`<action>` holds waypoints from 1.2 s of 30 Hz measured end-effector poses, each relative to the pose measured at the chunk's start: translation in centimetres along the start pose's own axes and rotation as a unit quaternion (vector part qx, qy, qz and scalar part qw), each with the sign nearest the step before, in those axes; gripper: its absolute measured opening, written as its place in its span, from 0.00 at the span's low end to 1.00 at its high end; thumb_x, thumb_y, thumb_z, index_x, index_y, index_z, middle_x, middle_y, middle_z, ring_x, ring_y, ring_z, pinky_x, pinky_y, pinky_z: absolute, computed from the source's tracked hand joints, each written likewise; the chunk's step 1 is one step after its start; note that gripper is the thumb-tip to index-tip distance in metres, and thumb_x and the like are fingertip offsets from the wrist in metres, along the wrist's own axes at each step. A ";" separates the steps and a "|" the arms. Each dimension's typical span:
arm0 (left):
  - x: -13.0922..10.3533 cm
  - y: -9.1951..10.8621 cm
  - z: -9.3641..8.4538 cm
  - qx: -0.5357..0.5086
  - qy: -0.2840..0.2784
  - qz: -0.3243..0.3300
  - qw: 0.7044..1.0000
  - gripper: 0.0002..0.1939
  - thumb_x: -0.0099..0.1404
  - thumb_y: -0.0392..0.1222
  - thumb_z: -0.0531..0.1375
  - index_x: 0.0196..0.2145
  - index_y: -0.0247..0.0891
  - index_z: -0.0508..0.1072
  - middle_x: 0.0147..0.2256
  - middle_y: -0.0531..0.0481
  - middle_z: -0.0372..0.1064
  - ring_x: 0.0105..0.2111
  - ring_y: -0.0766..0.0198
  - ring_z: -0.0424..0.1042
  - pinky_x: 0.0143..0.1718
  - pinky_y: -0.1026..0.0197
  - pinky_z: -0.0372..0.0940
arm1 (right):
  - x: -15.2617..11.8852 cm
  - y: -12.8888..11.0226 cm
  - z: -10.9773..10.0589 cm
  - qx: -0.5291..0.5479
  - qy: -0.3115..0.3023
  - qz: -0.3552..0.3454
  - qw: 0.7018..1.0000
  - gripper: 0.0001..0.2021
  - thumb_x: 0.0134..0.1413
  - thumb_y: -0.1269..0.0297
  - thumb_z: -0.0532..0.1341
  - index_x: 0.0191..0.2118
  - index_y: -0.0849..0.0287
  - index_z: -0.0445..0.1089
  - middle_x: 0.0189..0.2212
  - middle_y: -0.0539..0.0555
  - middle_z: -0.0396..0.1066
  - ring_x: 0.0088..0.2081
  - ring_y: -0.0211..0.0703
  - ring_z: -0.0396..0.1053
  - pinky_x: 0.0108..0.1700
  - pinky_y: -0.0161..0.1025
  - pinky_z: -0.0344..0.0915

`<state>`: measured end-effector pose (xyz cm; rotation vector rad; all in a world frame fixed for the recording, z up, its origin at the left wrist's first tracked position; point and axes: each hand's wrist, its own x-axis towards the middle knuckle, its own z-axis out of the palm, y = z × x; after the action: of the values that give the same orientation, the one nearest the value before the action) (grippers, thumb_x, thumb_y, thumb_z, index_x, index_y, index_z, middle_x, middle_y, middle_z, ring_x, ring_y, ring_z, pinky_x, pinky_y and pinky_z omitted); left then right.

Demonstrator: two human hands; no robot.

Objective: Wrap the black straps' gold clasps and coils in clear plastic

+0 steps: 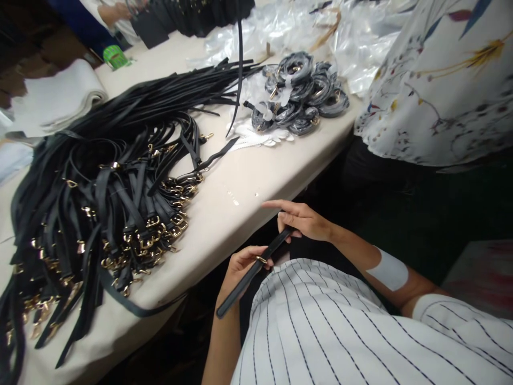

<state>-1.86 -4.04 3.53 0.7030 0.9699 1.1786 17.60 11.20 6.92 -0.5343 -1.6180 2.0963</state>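
I hold one black leather strap (240, 286) in front of my striped shirt, below the table's edge. My left hand (242, 266) grips it near its middle, where a small gold fitting shows. My right hand (302, 219) pinches its upper end, with the index finger stretched out to the left. The strap's lower end hangs free past my left hand. A large heap of black straps with gold buckles (116, 208) lies on the table to my left, apart from both hands.
The beige table (240, 182) also carries coiled straps wrapped in plastic (300, 93), clear plastic bags (288, 27) and white pieces (256, 136). A person in a floral garment (441, 85) stands at the right. Another person's hand (116, 10) works at the far end. Folded white cloth (60, 96) lies far left.
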 end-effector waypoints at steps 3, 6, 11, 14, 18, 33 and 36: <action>0.1 -0.4 -0.1 -0.010 -0.009 0.042 0.999 0.14 0.61 0.41 0.66 0.45 0.38 0.78 0.31 0.45 0.75 0.31 0.62 0.71 0.35 0.60 0.65 | 0.1 0.0 -0.5 0.014 -0.024 0.013 1.000 0.26 0.66 0.56 0.52 0.65 0.63 0.56 0.21 0.49 0.70 0.17 0.31 0.58 0.18 0.28 0.55; 0.2 -0.7 -0.1 -0.021 -0.014 0.072 0.997 0.15 0.59 0.43 0.67 0.44 0.40 0.79 0.29 0.47 0.74 0.31 0.61 0.71 0.33 0.59 0.65 | 0.1 -0.1 -1.1 0.015 -0.033 0.024 0.999 0.25 0.66 0.57 0.53 0.64 0.63 0.58 0.22 0.50 0.71 0.19 0.32 0.61 0.20 0.28 0.59; -0.1 -0.7 -0.2 -0.028 -0.020 0.085 0.996 0.13 0.59 0.43 0.67 0.43 0.41 0.80 0.27 0.48 0.73 0.29 0.62 0.70 0.33 0.60 0.65 | -0.3 -0.6 -2.0 -0.015 -0.048 0.029 0.998 0.24 0.65 0.58 0.55 0.62 0.61 0.61 0.24 0.50 0.71 0.20 0.31 0.62 0.21 0.28 0.60; -0.3 -0.6 -0.2 -0.027 -0.024 0.070 0.997 0.14 0.60 0.43 0.67 0.44 0.39 0.79 0.27 0.47 0.74 0.29 0.62 0.71 0.33 0.59 0.65 | -0.5 -0.7 -2.1 -0.049 -0.058 0.006 0.997 0.22 0.59 0.61 0.62 0.58 0.61 0.66 0.24 0.48 0.69 0.23 0.31 0.64 0.24 0.28 0.60; -0.4 -0.3 0.0 -0.028 -0.025 0.031 0.999 0.15 0.61 0.43 0.66 0.46 0.38 0.77 0.28 0.46 0.75 0.29 0.63 0.71 0.33 0.61 0.65 | -0.6 -0.4 -2.0 -0.044 -0.041 -0.019 0.998 0.22 0.56 0.63 0.65 0.56 0.62 0.68 0.25 0.47 0.69 0.26 0.33 0.68 0.30 0.30 0.64; -0.8 2.3 2.8 -0.026 0.041 0.073 0.996 0.14 0.60 0.42 0.66 0.44 0.36 0.77 0.30 0.47 0.73 0.31 0.66 0.68 0.35 0.64 0.63 | 0.2 2.2 -0.4 -0.104 0.063 -0.048 0.991 0.12 0.57 0.60 0.64 0.44 0.61 0.76 0.30 0.52 0.74 0.28 0.36 0.70 0.31 0.33 0.67; -0.9 2.3 3.0 -0.037 0.069 0.069 0.995 0.15 0.60 0.41 0.66 0.44 0.34 0.77 0.31 0.48 0.71 0.31 0.67 0.66 0.36 0.65 0.62 | -0.3 1.4 0.5 -0.230 0.094 -0.118 0.961 0.09 0.61 0.63 0.60 0.40 0.59 0.77 0.37 0.56 0.75 0.40 0.42 0.72 0.46 0.41 0.69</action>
<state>-0.20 -4.24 7.11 0.6432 0.9988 1.3916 17.42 10.34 5.69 -0.6271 -1.9503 1.4526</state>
